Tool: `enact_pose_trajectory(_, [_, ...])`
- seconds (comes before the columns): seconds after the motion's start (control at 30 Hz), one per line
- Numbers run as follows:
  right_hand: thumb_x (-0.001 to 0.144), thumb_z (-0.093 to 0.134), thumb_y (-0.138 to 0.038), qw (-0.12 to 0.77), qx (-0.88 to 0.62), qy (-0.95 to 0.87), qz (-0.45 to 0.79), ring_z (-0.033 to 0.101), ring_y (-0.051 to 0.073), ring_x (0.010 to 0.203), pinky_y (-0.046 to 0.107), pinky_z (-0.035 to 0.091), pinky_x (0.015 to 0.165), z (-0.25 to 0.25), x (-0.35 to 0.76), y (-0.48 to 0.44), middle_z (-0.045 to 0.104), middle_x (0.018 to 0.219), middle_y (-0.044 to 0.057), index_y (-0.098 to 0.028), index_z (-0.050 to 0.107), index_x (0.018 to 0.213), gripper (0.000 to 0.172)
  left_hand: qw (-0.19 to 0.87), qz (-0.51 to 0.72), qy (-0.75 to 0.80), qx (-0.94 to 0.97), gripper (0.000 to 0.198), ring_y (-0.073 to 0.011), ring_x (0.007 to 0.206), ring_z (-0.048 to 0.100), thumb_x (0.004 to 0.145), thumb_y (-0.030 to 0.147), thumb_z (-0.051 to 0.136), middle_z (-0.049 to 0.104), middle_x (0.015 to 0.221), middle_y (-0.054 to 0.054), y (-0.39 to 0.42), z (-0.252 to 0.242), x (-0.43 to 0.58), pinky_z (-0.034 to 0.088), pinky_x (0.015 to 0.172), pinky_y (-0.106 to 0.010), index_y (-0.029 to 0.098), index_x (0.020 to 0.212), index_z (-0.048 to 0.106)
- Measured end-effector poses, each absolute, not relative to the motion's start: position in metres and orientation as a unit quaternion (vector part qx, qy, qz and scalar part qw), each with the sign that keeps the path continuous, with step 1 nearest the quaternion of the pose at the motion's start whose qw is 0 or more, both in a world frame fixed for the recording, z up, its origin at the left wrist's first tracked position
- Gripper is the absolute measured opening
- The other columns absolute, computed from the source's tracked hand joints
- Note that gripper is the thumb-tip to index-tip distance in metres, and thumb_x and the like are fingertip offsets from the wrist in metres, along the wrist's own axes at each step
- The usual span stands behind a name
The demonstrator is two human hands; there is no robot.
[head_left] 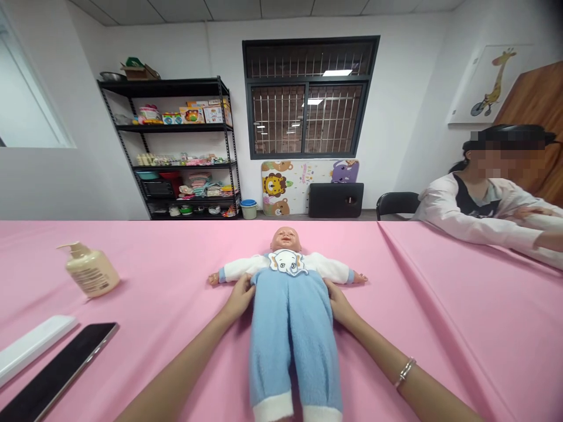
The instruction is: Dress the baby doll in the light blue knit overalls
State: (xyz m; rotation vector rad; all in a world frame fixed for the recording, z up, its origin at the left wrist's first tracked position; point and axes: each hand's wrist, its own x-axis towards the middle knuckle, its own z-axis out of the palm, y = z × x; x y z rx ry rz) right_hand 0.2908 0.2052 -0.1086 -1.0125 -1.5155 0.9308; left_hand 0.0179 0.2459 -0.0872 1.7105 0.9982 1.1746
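Note:
A baby doll lies on its back on the pink-covered table, arms spread out sideways. It wears a white top with blue cuffs, an elephant face on the chest, and fuzzy blue pants with white hems. At the waist, my left hand grips the pants from the left side. My right hand grips them on the opposite side. Some fingertips of both hands are hidden by the cloth. A silver bracelet is on my right wrist.
On the left of the table stand a pump bottle, a white oblong case and a dark phone. A person sits at the right, arms on the table. Behind are a black shelf and a bucket.

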Motion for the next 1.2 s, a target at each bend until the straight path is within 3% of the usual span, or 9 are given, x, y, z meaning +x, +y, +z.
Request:
enact_pose_trajectory(0.2, [0.072, 0.044, -0.026, 0.518, -0.439, -0.669, 0.303, 0.05, 0.02, 0.104, 0.034, 0.043, 0.089, -0.111, 0.299, 0.215, 0.053, 0.113, 0.007, -0.016, 0.051, 0.109, 0.039, 0.359, 0.401, 0.342, 0.77, 0.032, -0.022, 0.102, 0.052, 0.075, 0.017, 0.044, 0.059, 0.111, -0.007, 0.254, -0.083, 0.014, 0.041, 0.092, -0.036, 0.016, 0.105, 0.056])
enact_pose_trajectory(0.37, [0.075, 0.04, -0.032, 0.527, -0.561, -0.594, 0.233, 0.057, 0.021, 0.081, 0.035, 0.045, 0.078, -0.125, 0.318, 0.227, 0.061, 0.087, 0.006, -0.014, 0.055, 0.094, 0.03, 0.168, 0.386, 0.465, 0.779, 0.035, -0.0213, 0.095, 0.056, 0.073, 0.01, 0.037, 0.064, 0.099, -0.004, 0.263, -0.089, 0.003, 0.041, 0.089, -0.036, 0.019, 0.095, 0.062])
enact_pose_trajectory(0.53, [0.08, 0.045, -0.039, 0.59, -0.569, -0.563, 0.104, 0.054, 0.019, 0.08, 0.03, 0.044, 0.071, -0.082, 0.296, 0.198, 0.057, 0.089, 0.008, -0.014, 0.051, 0.096, 0.03, 0.2, 0.441, 0.549, 0.681, 0.023, -0.0194, 0.081, 0.061, 0.083, 0.03, 0.041, 0.064, 0.093, -0.005, 0.266, -0.098, -0.004, 0.048, 0.073, -0.031, 0.019, 0.099, 0.053])
enact_pose_trajectory(0.6, [0.084, 0.044, -0.033, 0.542, -0.503, -0.663, 0.118, 0.052, 0.015, 0.072, 0.026, 0.041, 0.066, -0.052, 0.271, 0.167, 0.056, 0.079, 0.004, -0.016, 0.054, 0.084, 0.019, 0.199, 0.427, 0.539, 0.698, 0.02, -0.0195, 0.083, 0.06, 0.084, 0.031, 0.04, 0.064, 0.093, -0.004, 0.266, -0.099, -0.005, 0.047, 0.074, -0.031, 0.019, 0.093, 0.054])
enact_pose_trajectory(0.73, [0.082, 0.057, -0.026, 0.318, -0.282, -0.898, 0.112, 0.048, 0.012, 0.069, 0.023, 0.038, 0.062, -0.028, 0.212, 0.102, 0.053, 0.075, -0.001, -0.019, 0.053, 0.079, 0.009, 0.171, 0.408, 0.519, 0.732, 0.02, -0.0198, 0.089, 0.059, 0.081, 0.024, 0.04, 0.063, 0.092, -0.004, 0.264, -0.097, -0.005, 0.044, 0.08, -0.031, 0.019, 0.096, 0.053])
enact_pose_trajectory(0.8, [0.076, 0.064, -0.031, 0.322, -0.235, -0.916, -0.042, 0.042, 0.015, 0.061, 0.025, 0.033, 0.055, -0.038, 0.19, 0.081, 0.046, 0.064, 0.0, -0.017, 0.047, 0.068, 0.023, 0.169, 0.414, 0.521, 0.727, 0.022, -0.0197, 0.085, 0.059, 0.082, 0.024, 0.04, 0.063, 0.085, -0.003, 0.264, -0.096, -0.004, 0.044, 0.078, -0.032, 0.019, 0.101, 0.05])
enact_pose_trajectory(0.9, [0.073, 0.062, -0.02, 0.323, -0.247, -0.896, -0.181, 0.037, 0.015, 0.056, 0.025, 0.026, 0.049, -0.061, 0.173, 0.072, 0.04, 0.059, 0.001, -0.016, 0.042, 0.063, 0.023, 0.169, 0.415, 0.525, 0.724, 0.025, -0.0203, 0.079, 0.059, 0.083, 0.027, 0.04, 0.061, 0.076, -0.002, 0.262, -0.095, -0.003, 0.043, 0.076, -0.033, 0.018, 0.105, 0.046])
enact_pose_trajectory(1.07, [0.086, 0.047, -0.026, 0.336, -0.201, -0.903, -0.177, 0.035, 0.014, 0.051, 0.025, 0.023, 0.044, -0.079, 0.167, 0.077, 0.036, 0.054, 0.001, -0.017, 0.038, 0.059, 0.03, 0.175, 0.408, 0.523, 0.728, 0.026, -0.022, 0.081, 0.058, 0.082, 0.026, 0.042, 0.061, 0.079, -0.004, 0.262, -0.093, -0.002, 0.043, 0.076, -0.035, 0.017, 0.106, 0.047])
enact_pose_trajectory(1.2, [0.086, 0.051, -0.034, 0.334, -0.237, -0.908, -0.094, 0.042, 0.014, 0.058, 0.026, 0.036, 0.054, -0.066, 0.175, 0.081, 0.044, 0.062, 0.001, -0.016, 0.044, 0.066, 0.028, 0.188, 0.43, 0.511, 0.721, 0.026, -0.0217, 0.085, 0.058, 0.084, 0.03, 0.042, 0.062, 0.086, -0.006, 0.261, -0.09, -0.002, 0.044, 0.08, -0.037, 0.016, 0.105, 0.049])
